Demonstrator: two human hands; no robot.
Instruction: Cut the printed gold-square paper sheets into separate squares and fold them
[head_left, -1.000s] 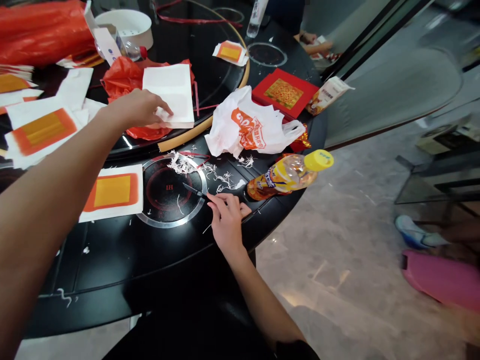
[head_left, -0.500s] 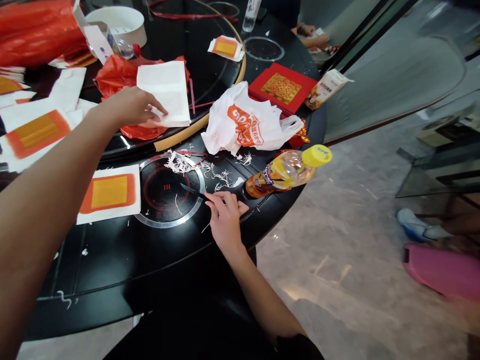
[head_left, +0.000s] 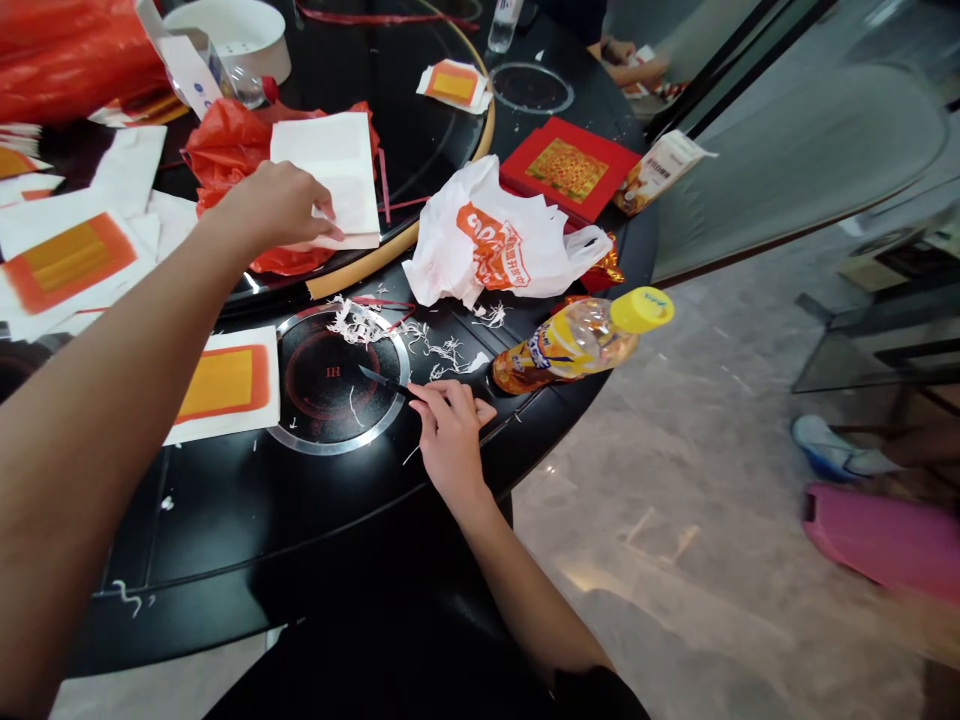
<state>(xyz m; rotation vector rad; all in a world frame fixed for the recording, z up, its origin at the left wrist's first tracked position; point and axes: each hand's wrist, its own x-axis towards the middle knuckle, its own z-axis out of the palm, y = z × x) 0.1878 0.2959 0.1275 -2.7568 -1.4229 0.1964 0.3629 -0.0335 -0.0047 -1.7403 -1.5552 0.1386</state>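
My left hand reaches across the black round table and pinches the near edge of a white paper stack that lies on a red plastic bag. My right hand rests on the table near its front edge, fingers closed on the handle of a small black knife whose blade points left over a round inset hob. White paper shavings lie scattered just beyond the blade.
A sheet with an orange and gold square lies left of the hob. A white and orange plastic bag, a yellow-capped bottle on its side, a red box and a white bowl crowd the table. Another person's hand shows at the far side.
My left hand has curled its fingers onto the edge of the white paper stack. My right hand and the knife stay in place.
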